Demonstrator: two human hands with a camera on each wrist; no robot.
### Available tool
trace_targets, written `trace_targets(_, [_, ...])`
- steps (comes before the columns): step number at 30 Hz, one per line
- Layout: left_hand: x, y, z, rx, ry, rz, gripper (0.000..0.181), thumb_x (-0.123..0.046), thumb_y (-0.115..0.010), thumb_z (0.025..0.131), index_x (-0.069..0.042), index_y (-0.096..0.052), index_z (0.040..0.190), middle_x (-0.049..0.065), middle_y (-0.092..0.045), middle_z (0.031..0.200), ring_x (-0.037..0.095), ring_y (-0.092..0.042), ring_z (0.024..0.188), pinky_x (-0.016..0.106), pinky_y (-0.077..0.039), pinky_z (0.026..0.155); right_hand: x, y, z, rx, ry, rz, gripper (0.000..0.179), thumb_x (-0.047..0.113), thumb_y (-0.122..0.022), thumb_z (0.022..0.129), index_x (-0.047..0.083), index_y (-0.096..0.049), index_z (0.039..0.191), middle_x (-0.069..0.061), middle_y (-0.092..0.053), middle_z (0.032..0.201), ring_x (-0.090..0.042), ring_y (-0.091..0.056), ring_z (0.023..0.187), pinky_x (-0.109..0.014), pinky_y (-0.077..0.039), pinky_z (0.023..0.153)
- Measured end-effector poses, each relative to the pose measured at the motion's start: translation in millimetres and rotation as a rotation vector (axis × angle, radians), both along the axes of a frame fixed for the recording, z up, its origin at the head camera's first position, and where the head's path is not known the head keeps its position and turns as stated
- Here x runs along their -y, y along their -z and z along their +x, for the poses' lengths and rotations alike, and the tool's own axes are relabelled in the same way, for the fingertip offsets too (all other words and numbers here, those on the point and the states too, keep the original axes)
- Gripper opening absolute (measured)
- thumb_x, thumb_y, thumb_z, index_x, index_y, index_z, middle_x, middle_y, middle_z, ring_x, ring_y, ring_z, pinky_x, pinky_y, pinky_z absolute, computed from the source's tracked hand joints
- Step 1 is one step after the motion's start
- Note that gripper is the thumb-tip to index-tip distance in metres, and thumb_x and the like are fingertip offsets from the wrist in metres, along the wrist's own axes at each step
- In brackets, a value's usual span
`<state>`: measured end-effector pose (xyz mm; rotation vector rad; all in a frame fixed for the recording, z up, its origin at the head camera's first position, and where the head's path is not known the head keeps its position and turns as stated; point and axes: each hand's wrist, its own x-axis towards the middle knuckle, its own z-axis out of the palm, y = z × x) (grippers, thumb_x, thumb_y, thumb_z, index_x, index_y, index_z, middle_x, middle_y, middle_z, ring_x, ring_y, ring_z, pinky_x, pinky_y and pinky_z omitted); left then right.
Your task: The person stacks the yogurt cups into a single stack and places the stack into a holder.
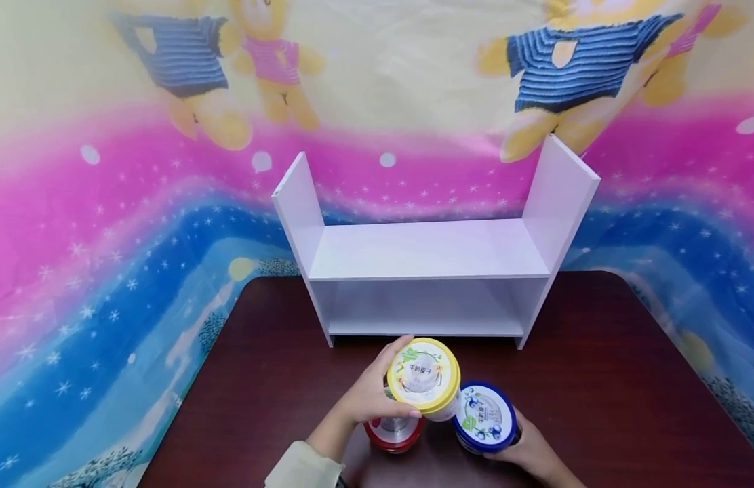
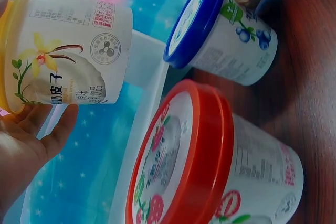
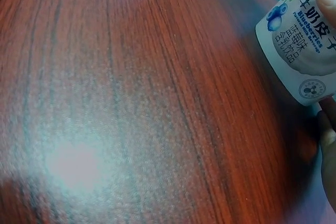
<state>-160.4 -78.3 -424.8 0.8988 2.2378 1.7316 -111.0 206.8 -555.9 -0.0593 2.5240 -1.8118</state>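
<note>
The red tub (image 2: pixel 215 156) stands upright on the table (image 1: pixel 230 407), well in from its left edge and partly hidden from above by the left hand (image 1: pixel 367 393). That hand holds the yellow tub (image 1: pixel 423 376) raised, thumb and fingers spread apart, gripping its sides. Just beside, the right hand (image 1: pixel 532 451) grips the blue tub (image 1: pixel 485 417), fingers and thumb curled round it; whether its base touches the table I cannot tell. A white shelf (image 1: pixel 428 251) stands near the table's far edge, between the rounded corners
</note>
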Motion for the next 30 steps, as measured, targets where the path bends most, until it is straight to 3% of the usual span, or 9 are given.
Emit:
trace_targets(7, [-14.7, -0.1, -1.0, -0.013, 0.021, -0.018, 0.098, -0.017, -0.080, 0.057, -0.030, -0.023, 0.135, -0.005, -0.029, 0.132, 0.014, -0.030, 0.117, 0.043, -0.025, 0.094, -1, -5.1, -1.0, 0.114, -0.021, -0.018, 0.094, 0.007, -0.082, 0.050, 0.001, -0.032, 0.130, -0.016, -0.045, 0.121, -0.004, -0.043, 0.100, -0.016, -0.033, 0.082])
trace_targets(17, [-30.1, 0.8, -1.5, -0.012, 0.048, -0.013, 0.098, -0.013, -0.080, 0.055, -0.029, -0.024, 0.135, -0.006, -0.031, 0.130, 0.012, -0.030, 0.118, 0.040, -0.023, 0.096, -3, -5.0, -3.3, 0.131, -0.074, -0.069, 0.095, 0.005, -0.081, 0.050, 0.004, -0.030, 0.130, -0.016, -0.045, 0.120, -0.010, -0.048, 0.097, -0.020, -0.038, 0.080])
trace_targets(22, [-35.7, 1.2, -1.0, 0.021, 0.064, -0.013, 0.097, -0.012, -0.079, 0.057, -0.031, -0.024, 0.134, -0.008, -0.032, 0.128, 0.011, -0.031, 0.116, 0.041, -0.022, 0.095, -4, -6.9, -3.6, 0.151, -0.097, -0.072, 0.094, 0.006, -0.080, 0.053, 0.000, -0.028, 0.130, -0.021, -0.044, 0.119, -0.017, -0.048, 0.096, -0.025, -0.043, 0.076])
trace_targets(30, [-44.7, 6.0, -1.1, -0.014, 0.065, -0.027, 0.097, -0.013, -0.080, 0.056, -0.027, -0.025, 0.134, -0.008, -0.036, 0.126, 0.009, -0.035, 0.112, 0.033, -0.025, 0.096, -4, -4.9, -3.3, 0.186, -0.110, -0.132, 0.090, 0.004, -0.078, 0.056, 0.001, -0.027, 0.129, -0.021, -0.044, 0.116, -0.024, -0.048, 0.097, -0.029, -0.045, 0.073])
